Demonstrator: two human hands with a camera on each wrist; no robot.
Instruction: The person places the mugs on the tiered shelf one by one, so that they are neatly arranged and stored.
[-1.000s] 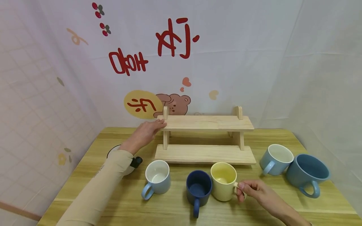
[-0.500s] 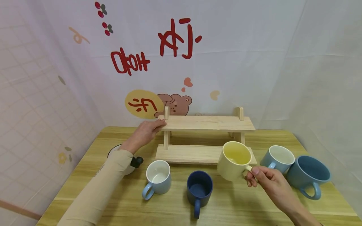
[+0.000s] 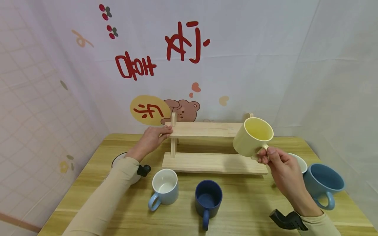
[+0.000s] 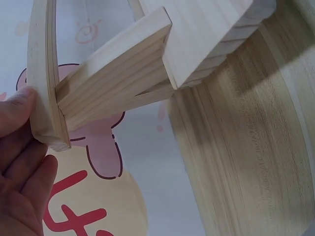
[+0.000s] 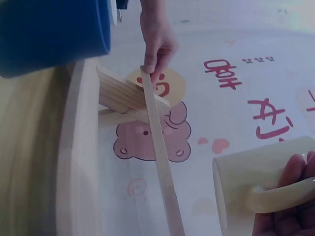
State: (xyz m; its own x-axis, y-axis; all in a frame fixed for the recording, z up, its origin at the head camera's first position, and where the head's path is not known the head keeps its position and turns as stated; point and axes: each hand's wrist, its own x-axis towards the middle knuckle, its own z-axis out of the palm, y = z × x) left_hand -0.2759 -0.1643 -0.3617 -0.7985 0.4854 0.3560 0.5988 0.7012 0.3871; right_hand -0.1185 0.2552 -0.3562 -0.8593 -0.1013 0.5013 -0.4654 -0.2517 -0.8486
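My right hand (image 3: 284,172) holds a pale yellow mug (image 3: 249,141) by its handle, up in the air in front of the upper board's right end. The mug tilts, its mouth facing up and right, with its inside showing. In the right wrist view, fingers curl through the handle of the yellow mug (image 5: 236,182). A two-tier wooden shelf (image 3: 203,130) stands at the back of the table. My left hand (image 3: 152,139) grips the left end of its upper board. Seen from the left wrist, the thumb (image 4: 17,110) lies on top of the board, fingers underneath.
A light blue mug (image 3: 169,191) and a dark blue mug (image 3: 208,200) stand before the shelf. At right are a large blue-grey mug (image 3: 322,180) and a light blue mug (image 3: 299,162), partly behind my right hand. A white dark-rimmed vessel (image 3: 118,159) is mostly behind my left forearm.
My right hand has lifted the yellow mug off the table beside the dark blue mug, raising it back and right to upper-board height, tilting it. The left hand stays on the shelf.
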